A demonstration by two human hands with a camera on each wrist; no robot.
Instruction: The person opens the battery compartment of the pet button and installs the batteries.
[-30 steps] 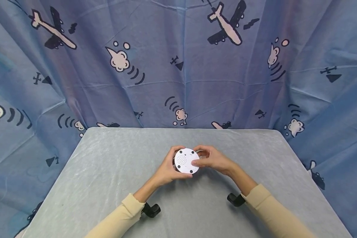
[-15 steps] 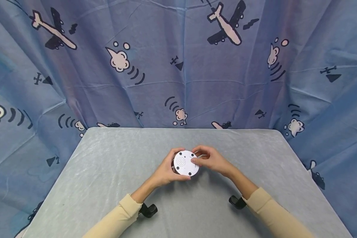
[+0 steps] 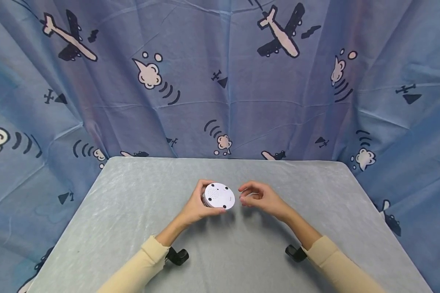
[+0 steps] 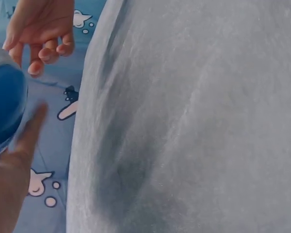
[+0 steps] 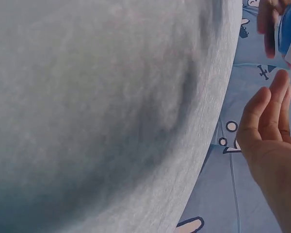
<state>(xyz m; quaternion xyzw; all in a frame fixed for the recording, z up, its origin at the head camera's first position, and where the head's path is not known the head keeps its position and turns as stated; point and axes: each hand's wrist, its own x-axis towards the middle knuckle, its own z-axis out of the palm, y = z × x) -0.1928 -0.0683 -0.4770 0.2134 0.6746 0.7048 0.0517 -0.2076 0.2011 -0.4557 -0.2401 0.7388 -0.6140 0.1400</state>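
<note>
My left hand (image 3: 198, 206) grips a round device by its sides, fingers at the far edge and thumb along the near edge. In the head view its flat white base (image 3: 219, 197) faces up, with a patch of small holes and several dark round feet. The left wrist view shows the blue, rounded body (image 4: 5, 104) beneath, cut off by the frame edge. Just right of it, my right hand (image 3: 263, 198) hovers with loosely bent fingers and nothing between them. A gap separates its fingertips from the device, and the right wrist view shows the right hand (image 5: 271, 128) apart too.
A table with a light grey cloth (image 3: 139, 191) lies under both hands. Behind and around it hangs a blue curtain (image 3: 190, 81) printed with planes and clouds. Black wrist mounts (image 3: 177, 256) sit below the cuffs.
The right thumb and fingers have come off the white base and moved clear of it. My left hand has carried the device a little to the left, tilting it.
</note>
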